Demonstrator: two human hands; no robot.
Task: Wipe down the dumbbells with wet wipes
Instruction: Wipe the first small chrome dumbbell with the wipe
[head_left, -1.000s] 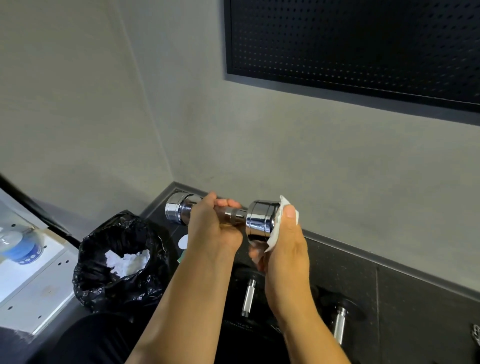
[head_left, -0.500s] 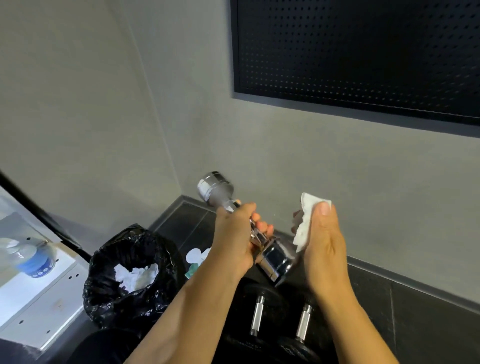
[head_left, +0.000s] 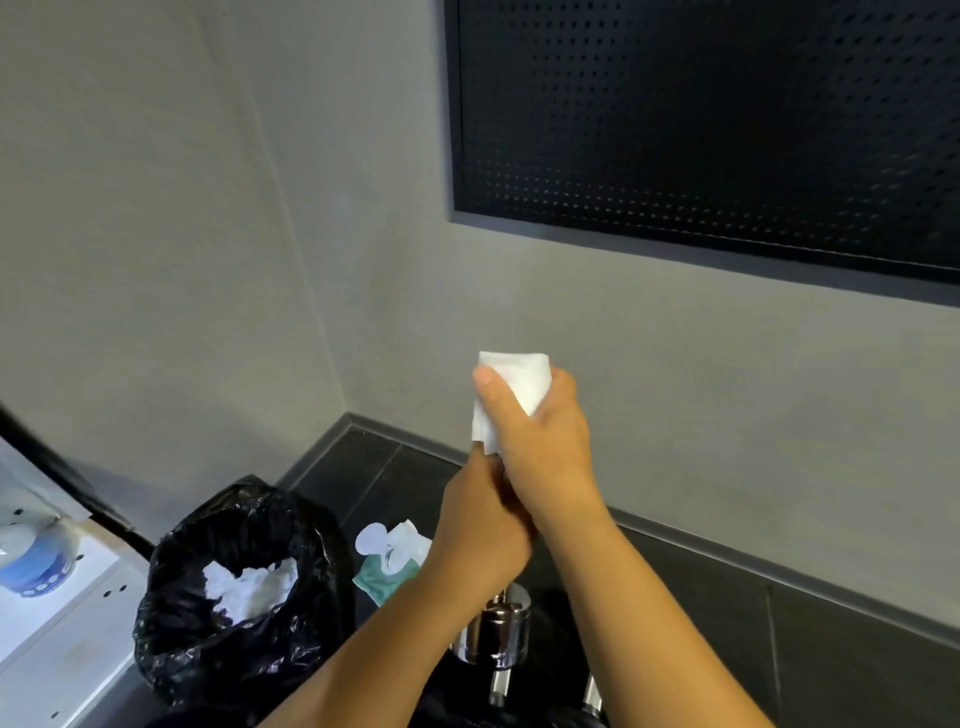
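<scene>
Your left hand (head_left: 478, 525) is closed in a fist round the handle of the dumbbell (head_left: 494, 631), holding it upright in front of the grey wall (head_left: 727, 415). Its chrome lower head shows just below your fist, and the handle itself is hidden inside your grip. Your right hand (head_left: 543, 447) sits directly above the left, touching it, with thumb and fingers curled round a white wipe (head_left: 517, 384). The wipe is folded over the top of the dumbbell, so the upper head is covered. Below your forearms, two more dumbbell handles (head_left: 592, 693) lie on the dark floor (head_left: 857, 649), only partly in view. To the left stands a black rubbish bag (head_left: 171, 639) with crumpled white wipes (head_left: 244, 587) inside. Just beside it on the floor is a green pack of wipes (head_left: 387, 574), its flap open. At the far left a blue-labelled bottle (head_left: 34, 564) rests on a white shelf (head_left: 47, 670). A black perforated panel (head_left: 701, 119) hangs on the wall above.
</scene>
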